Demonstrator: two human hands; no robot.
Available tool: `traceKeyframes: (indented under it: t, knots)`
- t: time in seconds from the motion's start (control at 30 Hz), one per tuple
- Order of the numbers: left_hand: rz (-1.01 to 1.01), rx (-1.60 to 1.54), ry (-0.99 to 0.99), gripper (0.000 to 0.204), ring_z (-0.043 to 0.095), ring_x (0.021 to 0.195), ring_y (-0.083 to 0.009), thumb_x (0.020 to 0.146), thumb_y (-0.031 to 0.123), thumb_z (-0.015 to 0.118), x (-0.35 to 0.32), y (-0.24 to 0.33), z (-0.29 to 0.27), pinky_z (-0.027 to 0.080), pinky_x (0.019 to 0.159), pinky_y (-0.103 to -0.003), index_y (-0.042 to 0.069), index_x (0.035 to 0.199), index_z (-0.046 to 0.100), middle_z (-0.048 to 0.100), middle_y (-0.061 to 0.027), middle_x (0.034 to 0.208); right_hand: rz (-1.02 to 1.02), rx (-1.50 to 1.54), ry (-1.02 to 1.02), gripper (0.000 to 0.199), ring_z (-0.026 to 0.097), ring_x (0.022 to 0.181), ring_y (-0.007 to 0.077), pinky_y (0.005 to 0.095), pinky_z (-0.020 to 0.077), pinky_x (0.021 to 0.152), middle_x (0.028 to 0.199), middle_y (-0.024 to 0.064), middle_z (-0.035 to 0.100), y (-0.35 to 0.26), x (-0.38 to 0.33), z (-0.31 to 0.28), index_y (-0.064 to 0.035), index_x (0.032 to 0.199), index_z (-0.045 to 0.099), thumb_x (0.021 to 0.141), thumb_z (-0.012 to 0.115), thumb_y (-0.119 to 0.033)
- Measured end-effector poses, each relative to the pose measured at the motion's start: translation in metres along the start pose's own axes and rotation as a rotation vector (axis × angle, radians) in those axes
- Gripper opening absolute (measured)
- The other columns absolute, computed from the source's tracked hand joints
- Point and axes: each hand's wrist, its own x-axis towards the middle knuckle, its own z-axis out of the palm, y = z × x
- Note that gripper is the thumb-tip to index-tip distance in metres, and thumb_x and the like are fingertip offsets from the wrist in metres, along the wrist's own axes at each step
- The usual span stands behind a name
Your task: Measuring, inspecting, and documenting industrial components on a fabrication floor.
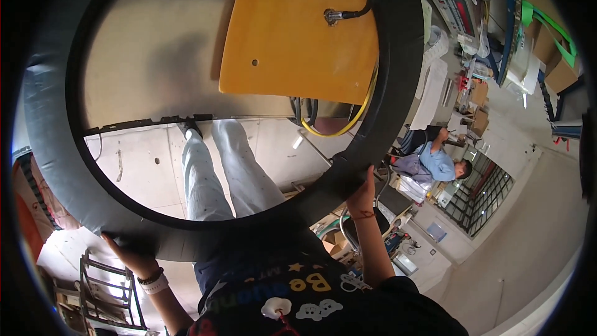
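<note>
Rack [112, 283], one, dark metal: on the floor at far left, outside the worker's reach.

Left hand [134, 258], one: curled at the near rim of the ring, thumb laid over the face, fingers out of sight beneath; it appears to have hold.

Ring [180, 239], one, black, large: held out before the worker's body, above the floor and in front of the steel top [149, 68]. Its opening faces the worker's head on one side and the steel top and legs [202, 180] on the other. No single long axis stands out; the band looks broader at left, perhaps by lens bend, and the far rim runs out of view. Whether that rim rests on anything, I cannot tell.

Board [292, 37], one, orange-yellow: seen through the opening, over the steel top, narrowing away from the worker's left; a plug [333, 16] sits near its right edge, a yellow cable [339, 134] loops below.

Right hand [362, 202], one: at the near-right rim, thumb upright along the outer edge, fingers hidden behind; likewise seemingly gripping. Hands set well apart, presumably to share the weight and keep the ring from tipping.

Co-worker [438, 162], one: seated at far right, well apart.
</note>
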Motion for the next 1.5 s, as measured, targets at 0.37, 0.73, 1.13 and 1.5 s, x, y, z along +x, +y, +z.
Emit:
traceKeyframes:
  t: [0.37,0.73,1.13,1.5]
  knots:
    - [0.005,0.015,0.059,0.074,0.035,0.141,-0.0288,0.099,0.055,0.051,-0.019,0.008,0.007,0.025,0.118,-0.043,0.006,0.153,0.035,0.035,-0.0119,0.156,-0.083,-0.082,0.031,0.057,0.058,0.121,0.0251,0.0401,0.0412,0.109,0.133,0.0059,0.061,-0.030,-0.026,0.038,-0.0091,0.138,0.052,0.099,0.054,-0.051]
    - [0.029,0.007,0.036,0.080,0.041,0.135,-0.0273,0.093,0.057,0.061,-0.014,0.003,0.010,0.028,0.116,-0.042,0.006,0.150,0.037,0.042,-0.0109,0.149,-0.146,-0.159,0.036,0.059,0.057,0.123,0.0258,0.0395,0.0413,0.109,0.135,0.0078,0.059,-0.034,0.001,0.050,-0.0066,0.139,0.051,0.099,0.055,-0.050]
    - [-0.061,-0.113,-0.005,0.068,0.047,0.130,-0.0281,0.095,0.052,0.060,0.012,-0.007,0.007,0.035,0.113,-0.043,0.007,0.144,0.046,0.050,-0.0105,0.142,-0.089,-0.172,-0.009,0.061,0.056,0.125,0.0211,0.0373,0.0398,0.110,0.139,0.0031,0.057,-0.020,0.024,0.046,-0.0087,0.143,0.048,0.100,0.052,-0.053]
    - [-0.075,-0.173,-0.138,0.058,0.054,0.119,-0.0252,0.095,0.050,0.060,0.026,-0.011,-0.003,0.041,0.106,-0.040,0.009,0.137,0.053,0.058,-0.0073,0.131,-0.062,-0.138,-0.088,0.060,0.053,0.130,0.0213,0.0379,0.0389,0.112,0.143,0.0045,0.055,-0.011,0.035,0.036,-0.0087,0.145,0.044,0.102,0.049,-0.050]
